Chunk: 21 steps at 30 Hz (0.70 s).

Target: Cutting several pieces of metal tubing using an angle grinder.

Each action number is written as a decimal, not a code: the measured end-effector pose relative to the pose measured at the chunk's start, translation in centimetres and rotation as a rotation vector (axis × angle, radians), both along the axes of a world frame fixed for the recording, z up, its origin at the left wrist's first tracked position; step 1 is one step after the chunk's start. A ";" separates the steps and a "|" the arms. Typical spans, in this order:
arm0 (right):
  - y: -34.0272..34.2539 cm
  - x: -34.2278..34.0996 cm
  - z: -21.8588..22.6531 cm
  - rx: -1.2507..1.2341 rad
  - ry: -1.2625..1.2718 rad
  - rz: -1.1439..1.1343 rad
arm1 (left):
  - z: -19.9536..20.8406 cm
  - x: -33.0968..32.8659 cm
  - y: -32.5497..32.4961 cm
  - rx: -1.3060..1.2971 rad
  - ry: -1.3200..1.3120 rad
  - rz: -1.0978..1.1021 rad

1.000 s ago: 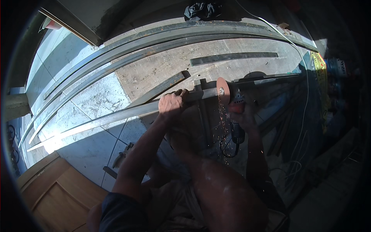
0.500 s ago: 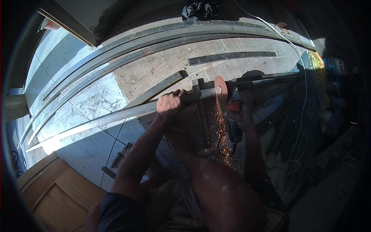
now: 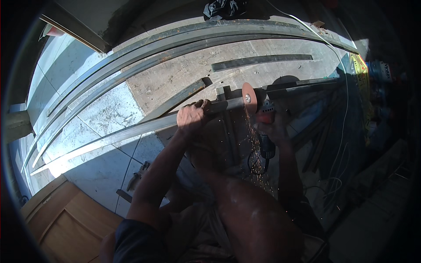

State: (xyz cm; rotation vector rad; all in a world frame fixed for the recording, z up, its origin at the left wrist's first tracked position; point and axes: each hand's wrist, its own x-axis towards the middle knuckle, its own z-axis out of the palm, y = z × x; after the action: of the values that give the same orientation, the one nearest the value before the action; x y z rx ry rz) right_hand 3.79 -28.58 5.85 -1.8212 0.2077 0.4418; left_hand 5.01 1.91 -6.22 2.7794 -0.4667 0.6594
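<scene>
A long metal bar (image 3: pixel 144 128) runs across the floor from the lower left to the right. My left hand (image 3: pixel 191 117) is closed over it, left of the cut. Held in my right hand (image 3: pixel 277 129) is an angle grinder (image 3: pixel 266 116), whose reddish disc (image 3: pixel 249 98) stands upright against the bar. Orange sparks stream down from the contact toward the floor beside my knee. Under the bar near the disc lies a crosswise metal piece (image 3: pixel 228 133). Shade partly hides my right fingers around the grinder.
Several long metal bars (image 3: pixel 175 51) curve across the far floor. A short bar (image 3: pixel 263 62) and an angled bar (image 3: pixel 180 100) lie nearer. A pale cord (image 3: pixel 347 96) hangs at right; a wooden panel (image 3: pixel 74 219) lies lower left. A black plastic bag (image 3: pixel 223 8) sits at the back.
The spark stream has thinned and spreads more to the right. Both hands keep their hold, and the grinder has barely shifted.
</scene>
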 end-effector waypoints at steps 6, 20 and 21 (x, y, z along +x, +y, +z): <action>0.6 -1.8 1.5 0.076 0.036 -0.191 | 1.5 1.3 1.0 -0.183 0.473 -0.050; -1.2 -5.3 0.1 0.350 0.050 -0.312 | 6.1 5.8 5.7 -0.363 1.546 -0.343; -1.3 -5.4 0.1 0.360 0.036 -0.314 | 6.3 5.3 5.5 -0.348 1.486 -0.284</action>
State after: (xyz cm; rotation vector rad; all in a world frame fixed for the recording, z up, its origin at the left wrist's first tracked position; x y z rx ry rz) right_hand -1.59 -29.93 5.92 -1.3987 0.4051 0.2691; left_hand 10.35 7.43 0.11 2.0278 -0.3024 -1.1991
